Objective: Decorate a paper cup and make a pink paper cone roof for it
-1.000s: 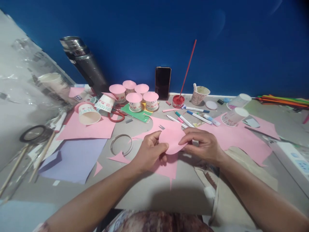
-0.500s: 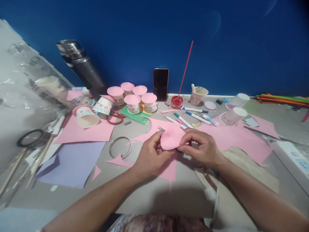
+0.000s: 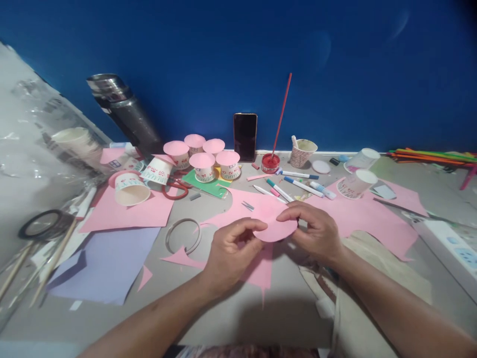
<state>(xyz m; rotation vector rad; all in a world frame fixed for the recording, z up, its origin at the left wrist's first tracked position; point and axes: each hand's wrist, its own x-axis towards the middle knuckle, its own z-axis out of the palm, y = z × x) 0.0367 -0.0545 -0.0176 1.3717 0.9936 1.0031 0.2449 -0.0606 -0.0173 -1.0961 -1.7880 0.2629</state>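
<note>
- From where I stand: person's bare forearms (image 3: 175, 308) reach in over a grey counter (image 3: 219, 328).
- L hand (image 3: 233, 253): narrow pinch on L edge of a pink paper disc (image 3: 275, 231), forefinger on top, thumb below.
- R hand (image 3: 316, 231): holding same disc by its R edge, forefinger laid on top; thumb hard to make out.
- Disc is btwn the two hands, held over a cut pink sheet (image 3: 259, 271) on the counter.
- L of hands: grey ring (image 3: 168, 239) w/ pink scraps (image 3: 182, 257) nr it; further L, purple sheet (image 3: 112, 268), a corner folded over.
- R side: beige cloth (image 3: 387, 278) beside R forearm; white power strip (image 3: 447, 243) past it.
- Just beyond hands: loose markers (image 3: 303, 187); to their R, two upturned paper cups (image 3: 356, 185).
- Mid-back L: red-handled scissors (image 3: 175, 198), green sheet (image 3: 201, 187), cluster of 5 decorated cups (image 3: 204, 174) w/ pink paper tops.
- Back ctr: upright phone (image 3: 245, 136), red pot (image 3: 270, 165) w/ red stick, patterned cup (image 3: 302, 156).
- Back L: dark flask (image 3: 130, 114), shiny cap. Back R: bright-coloured sticks (image 3: 428, 155).
- Farthest: blue wall (image 3: 204, 64).
</note>
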